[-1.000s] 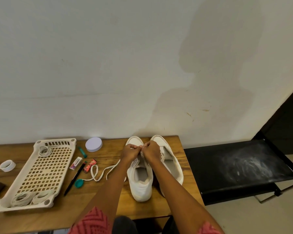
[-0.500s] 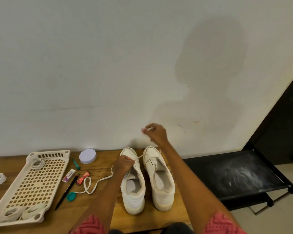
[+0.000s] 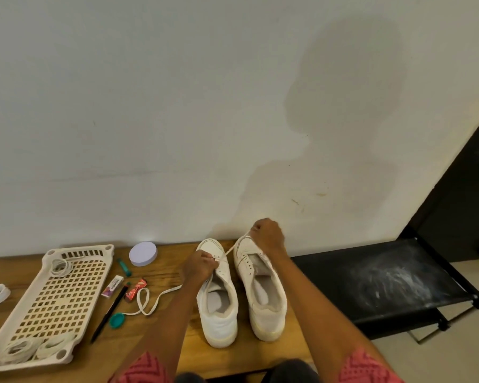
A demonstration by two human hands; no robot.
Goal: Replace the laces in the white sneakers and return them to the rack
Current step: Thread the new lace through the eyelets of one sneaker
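Note:
Two white sneakers stand side by side on the wooden table, toes toward the wall: the left sneaker [image 3: 219, 305] and the right sneaker [image 3: 263, 297]. A white lace [image 3: 150, 302] runs through the left sneaker's front eyelets. One end trails in a loop across the table to the left. My left hand [image 3: 198, 268] pinches the lace at the eyelets. My right hand [image 3: 268, 234] grips the other end above the right sneaker's toe, and the lace is stretched taut between the two hands.
A cream perforated rack tray [image 3: 53, 299] lies at left with coiled laces in it. Between tray and shoes lie a round lilac lid [image 3: 143, 253], a pen [image 3: 109, 313], an eraser, a red wrapper and a teal cap [image 3: 116, 319]. A black bench [image 3: 385, 283] stands at right.
My right hand pulled the lace end up and away toward the wall, then came down to just above the right sneaker's toe. My left hand stayed at the eyelets.

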